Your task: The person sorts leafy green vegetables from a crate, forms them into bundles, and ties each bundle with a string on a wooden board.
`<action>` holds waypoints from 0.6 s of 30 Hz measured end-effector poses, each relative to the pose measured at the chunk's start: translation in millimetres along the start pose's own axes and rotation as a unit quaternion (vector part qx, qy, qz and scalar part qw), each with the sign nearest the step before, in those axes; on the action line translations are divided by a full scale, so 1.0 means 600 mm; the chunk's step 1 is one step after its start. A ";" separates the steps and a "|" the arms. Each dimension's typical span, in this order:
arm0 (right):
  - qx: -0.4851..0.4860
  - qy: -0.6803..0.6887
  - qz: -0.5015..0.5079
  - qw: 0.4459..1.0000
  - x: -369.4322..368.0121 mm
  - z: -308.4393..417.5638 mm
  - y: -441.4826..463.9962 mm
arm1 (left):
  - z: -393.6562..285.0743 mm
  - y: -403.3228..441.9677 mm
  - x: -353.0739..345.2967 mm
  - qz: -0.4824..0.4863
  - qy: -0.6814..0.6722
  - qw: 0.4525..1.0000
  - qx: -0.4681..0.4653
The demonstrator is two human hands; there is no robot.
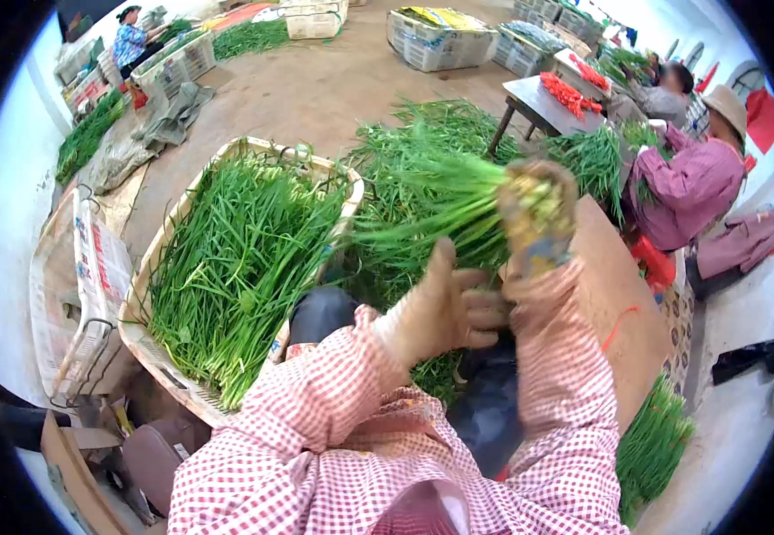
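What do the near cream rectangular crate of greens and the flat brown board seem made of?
Crate: likely hard plastic, fairly matte, given its moulded rim and slotted wall.
Board: perhaps wood or cardboard; its plain, dull face leaves that open.

The brown floor (pixel 342 98) is occupied by a heap of greens (pixel 432 134), a filled crate (pixel 162 367) and a crumpled cloth (pixel 177 114); other crates (pixel 440 52) are set farther back. Red strips (pixel 570 96) are held up by a small table (pixel 526 90). On a tan board (pixel 641 357), one red strand (pixel 617 328) is seen.
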State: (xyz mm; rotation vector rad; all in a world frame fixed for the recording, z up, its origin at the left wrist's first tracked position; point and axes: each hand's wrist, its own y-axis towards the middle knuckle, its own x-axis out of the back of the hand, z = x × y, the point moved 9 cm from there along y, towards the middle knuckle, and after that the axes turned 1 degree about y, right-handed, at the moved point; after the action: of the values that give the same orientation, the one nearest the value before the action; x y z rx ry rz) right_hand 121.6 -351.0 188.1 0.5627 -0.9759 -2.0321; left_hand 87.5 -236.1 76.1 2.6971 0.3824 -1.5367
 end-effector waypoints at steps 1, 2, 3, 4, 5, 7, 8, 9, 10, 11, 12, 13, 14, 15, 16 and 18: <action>0.082 -0.052 0.038 0.995 -0.021 0.045 -0.033 | 0.004 0.019 -0.001 0.014 -0.143 0.990 0.001; 0.133 -0.066 0.088 0.985 -0.034 0.057 -0.073 | -0.010 0.027 0.005 0.051 -0.192 0.979 -0.045; 0.171 -0.111 0.160 0.966 -0.054 0.075 -0.105 | -0.025 0.024 0.012 0.086 -0.239 0.963 -0.091; 0.179 -0.059 0.234 0.954 -0.077 0.097 -0.133 | -0.035 0.002 0.043 -0.070 -0.115 0.983 -0.123; 0.176 -0.089 0.283 0.939 -0.098 0.106 -0.167 | -0.017 -0.011 0.070 -0.046 -0.161 0.981 -0.097; 0.148 -0.101 0.333 0.926 -0.133 0.132 -0.226 | -0.009 -0.040 0.053 0.055 -0.303 0.946 -0.096; 0.145 -0.092 0.328 0.929 -0.144 0.150 -0.238 | -0.016 -0.047 0.059 0.030 -0.232 0.963 -0.135; 0.167 -0.057 0.338 0.925 -0.157 0.177 -0.251 | -0.021 -0.057 0.064 0.025 -0.191 0.968 -0.161; 0.191 -0.025 0.347 0.918 -0.168 0.202 -0.261 | -0.018 -0.062 0.067 0.038 -0.172 0.970 -0.169; 0.215 0.007 0.357 0.909 -0.176 0.222 -0.268 | -0.018 -0.064 0.075 0.080 -0.151 0.971 -0.167; 0.240 0.038 0.367 0.898 -0.182 0.236 -0.274 | -0.017 -0.068 0.083 0.122 -0.128 0.970 -0.165; 0.244 0.043 0.366 0.897 -0.184 0.236 -0.272 | -0.014 -0.072 0.081 0.170 -0.159 0.963 -0.137; 0.247 0.054 0.410 0.876 -0.196 0.234 -0.281 | -0.011 -0.079 0.079 0.219 -0.189 0.951 -0.108; 0.249 0.064 0.453 0.854 -0.208 0.231 -0.290 | -0.016 -0.085 0.085 0.219 -0.184 0.952 -0.110; 0.242 0.068 0.464 0.849 -0.213 0.229 -0.291 | -0.019 -0.090 0.097 0.196 -0.220 0.950 -0.103; 0.228 0.072 0.490 0.838 -0.217 0.234 -0.272 | -0.019 -0.089 0.101 0.270 -0.316 0.910 -0.014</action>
State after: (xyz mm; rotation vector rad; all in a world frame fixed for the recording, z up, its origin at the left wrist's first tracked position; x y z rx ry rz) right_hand 28.4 -120.6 149.7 0.3238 -1.3036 -0.8313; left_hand 115.1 -170.5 36.4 1.8607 -0.3279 -2.0115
